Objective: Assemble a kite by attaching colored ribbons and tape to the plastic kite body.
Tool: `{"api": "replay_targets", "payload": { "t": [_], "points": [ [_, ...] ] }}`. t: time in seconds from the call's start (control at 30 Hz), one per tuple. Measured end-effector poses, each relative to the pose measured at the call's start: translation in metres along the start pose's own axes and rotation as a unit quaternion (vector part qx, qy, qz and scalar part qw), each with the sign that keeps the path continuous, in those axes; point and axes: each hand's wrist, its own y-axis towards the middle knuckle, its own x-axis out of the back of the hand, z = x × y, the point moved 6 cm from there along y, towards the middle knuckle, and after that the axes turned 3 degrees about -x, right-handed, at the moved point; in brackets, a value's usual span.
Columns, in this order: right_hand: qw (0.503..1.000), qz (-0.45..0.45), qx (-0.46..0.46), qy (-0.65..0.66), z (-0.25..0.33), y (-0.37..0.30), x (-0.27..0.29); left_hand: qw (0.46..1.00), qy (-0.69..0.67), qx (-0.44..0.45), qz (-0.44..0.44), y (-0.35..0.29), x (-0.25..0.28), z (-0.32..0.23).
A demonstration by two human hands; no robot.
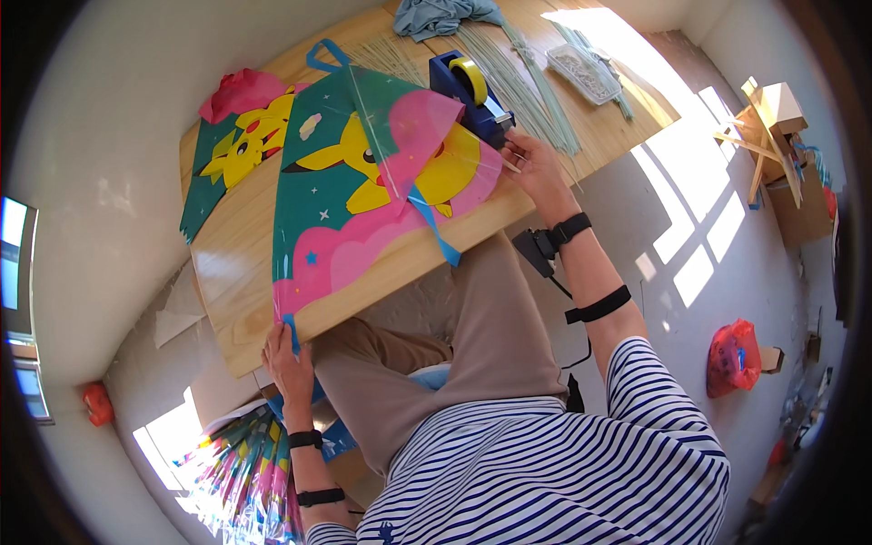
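A kite (313, 213) of thin green and pink sheet, printed with a yellow cartoon animal, lies on the wooden table in front of me. Its upper right part is folded over, showing thin clear edges, and blue ribbon strips stick out at its corners. My left hand (289, 361) pinches the kite's near left corner at the table edge, beside a blue ribbon. By the kite's right corner, my right hand (536, 173) has its fingers closed just below a dark blue tape dispenser (495, 113) with a yellow roll; what they hold is too small to make out.
A second printed kite (238, 150) with bunched pink cloth lies at the left. Thin pale rods (518, 82), a clear box of small parts (583, 74) and a grey-blue cloth (445, 16) sit at the back. Several finished-looking sheets (245, 468) are piled below left; a red bag (734, 359) stands on the floor.
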Motion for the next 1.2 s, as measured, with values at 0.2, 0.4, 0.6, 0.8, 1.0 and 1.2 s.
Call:
{"api": "replay_targets", "payload": {
  "t": [0.2, 0.4, 0.6, 0.8, 1.0, 1.2],
  "points": [
    [0.999, -0.026, 0.037, -0.005, 0.007, -0.015, -0.016, 1.0, -0.002, 0.003, -0.001, -0.001, 0.0, 0.001],
    [0.997, -0.019, 0.07, 0.015, 0.007, -0.005, -0.012, 1.0, -0.004, 0.002, -0.001, 0.0, 0.002, 0.001],
    [0.996, -0.008, 0.085, 0.038, -0.002, 0.004, -0.01, 1.0, -0.008, 0.005, -0.001, 0.0, 0.002, 0.0],
    [0.972, -0.11, 0.175, -0.115, 0.01, 0.01, -0.012, 1.0, 0.002, 0.005, 0.0, 0.001, 0.0, 0.003],
    [0.861, -0.181, 0.278, -0.386, 0.012, 0.008, 0.028, 1.0, 0.005, 0.024, -0.006, -0.003, -0.001, 0.005],
    [0.852, 0.16, 0.25, -0.432, 0.015, -0.054, -0.106, 0.998, 0.028, 0.049, 0.005, -0.002, 0.005, 0.001]
  ]
}}
